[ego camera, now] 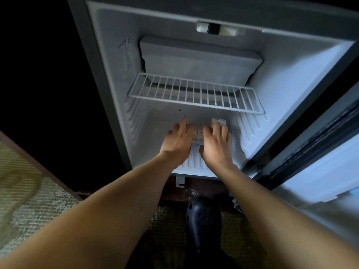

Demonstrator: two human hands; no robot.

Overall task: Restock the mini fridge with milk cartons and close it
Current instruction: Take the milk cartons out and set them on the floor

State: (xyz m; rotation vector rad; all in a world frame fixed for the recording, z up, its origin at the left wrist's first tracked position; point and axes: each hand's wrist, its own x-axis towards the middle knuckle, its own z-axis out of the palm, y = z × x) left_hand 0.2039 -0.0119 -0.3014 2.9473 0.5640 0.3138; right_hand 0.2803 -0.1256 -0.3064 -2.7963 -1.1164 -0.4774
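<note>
Right hand (pixel 215 144) on cartons (pixel 200 135) below wire shelf (pixel 194 94)

Milk cartons (pixel 219 120) mostly behind the left hand (pixel 177 141) and right hand (pixel 216 144), labels unreadable

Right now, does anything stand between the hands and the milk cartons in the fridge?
Nothing visible does. The left hand and right hand are at the milk cartons on the fridge floor, below the wire shelf, which sits clear above them. The door stands open at the right.
</note>
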